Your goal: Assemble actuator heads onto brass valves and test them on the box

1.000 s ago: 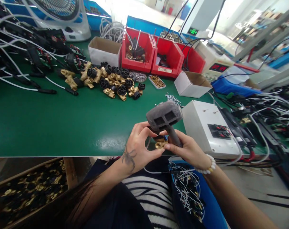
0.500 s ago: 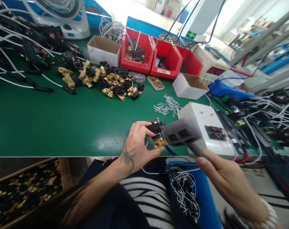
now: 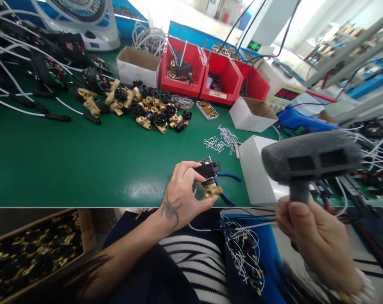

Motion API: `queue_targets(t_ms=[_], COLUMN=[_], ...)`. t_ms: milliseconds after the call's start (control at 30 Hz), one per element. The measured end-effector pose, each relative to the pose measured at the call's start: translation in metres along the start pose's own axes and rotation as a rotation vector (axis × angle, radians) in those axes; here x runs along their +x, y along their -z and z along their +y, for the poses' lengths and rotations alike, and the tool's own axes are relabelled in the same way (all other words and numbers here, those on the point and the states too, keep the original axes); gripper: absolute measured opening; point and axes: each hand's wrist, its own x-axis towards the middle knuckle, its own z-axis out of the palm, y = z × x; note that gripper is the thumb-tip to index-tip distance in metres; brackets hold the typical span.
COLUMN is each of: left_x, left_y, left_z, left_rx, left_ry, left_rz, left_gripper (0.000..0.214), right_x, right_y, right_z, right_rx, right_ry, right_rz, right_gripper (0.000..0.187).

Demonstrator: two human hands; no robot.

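My left hand [image 3: 184, 192] grips a valve assembly near the table's front edge, thumb below and fingers on top. The assembly has a black housing [image 3: 209, 168] over a brass valve body [image 3: 213, 191]. Blue tubing or wire [image 3: 230, 176] lies just right of it. My right hand [image 3: 314, 236] is closed around the handle of a grey mallet [image 3: 311, 157], its head raised to the right, apart from the valve. Beyond my left hand, metal cotter pins [image 3: 225, 139] lie in a loose heap.
Brass valve bodies with black caps [image 3: 152, 105] are piled at the back. Behind them stand red bins [image 3: 222, 78] and a white carton [image 3: 137, 69]. A small tray of brass parts [image 3: 207, 109] sits nearby. A white box [image 3: 257, 173] stands right. Wired parts [image 3: 245, 257] fill a blue crate below.
The mallet in my right hand has swung up and to the right, away from the valve assembly, uncovering the blue tubing or wire. My left hand keeps its grip in the same place.
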Motion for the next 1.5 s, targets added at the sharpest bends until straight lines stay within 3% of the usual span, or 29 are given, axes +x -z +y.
queue_targets(t_ms=[133, 300, 433, 467, 600, 633, 800, 933, 1100, 1300, 1433, 1500], left_x=[0.0, 0.0, 0.001, 0.001, 0.001, 0.001, 0.0, 0.001, 0.001, 0.0, -0.001, 0.0], left_y=[0.0, -0.001, 0.0, 0.0, 0.0, 0.0, -0.001, 0.0, -0.001, -0.001, 0.0, 0.0], left_z=[0.0, 0.0, 0.0, 0.0, -0.001, -0.001, -0.002, -0.001, -0.001, -0.002, -0.002, -0.002], left_rx=[-0.004, -0.007, -0.001, -0.002, -0.006, -0.005, 0.009, 0.013, 0.018, 0.023, 0.029, 0.035], left_ry=[-0.003, 0.002, -0.006, -0.001, 0.006, 0.002, -0.011, -0.007, -0.017, -0.003, -0.014, -0.012], left_rz=[0.015, 0.019, 0.035, 0.035, 0.023, 0.024, 0.048, 0.038, 0.049, 0.033, 0.039, 0.038], left_gripper=[0.036, 0.039, 0.037, 0.038, 0.04, 0.04, 0.037, 0.038, 0.036, 0.039, 0.038, 0.039], right_x=[-0.001, -0.002, 0.004, 0.004, 0.001, 0.0, 0.004, 0.006, 0.01, 0.01, 0.01, 0.01], right_y=[-0.006, -0.002, -0.003, -0.002, 0.001, 0.0, -0.004, 0.002, -0.001, 0.002, -0.004, -0.003], right_z=[0.003, 0.006, 0.003, 0.003, 0.006, 0.007, 0.005, 0.002, -0.002, -0.004, -0.005, -0.004], right_rx=[-0.124, 0.0, -0.131, -0.131, 0.006, 0.015, -0.152, -0.073, -0.151, -0.056, -0.153, -0.163], right_ry=[0.092, 0.033, 0.086, 0.088, 0.039, 0.038, 0.093, 0.047, 0.07, 0.042, 0.097, 0.118], right_rz=[-0.177, 0.0, -0.206, -0.207, 0.031, 0.032, -0.208, -0.008, -0.252, -0.009, -0.214, -0.191], right_gripper=[0.053, 0.047, 0.052, 0.051, 0.045, 0.044, 0.047, 0.049, 0.052, 0.055, 0.057, 0.055])
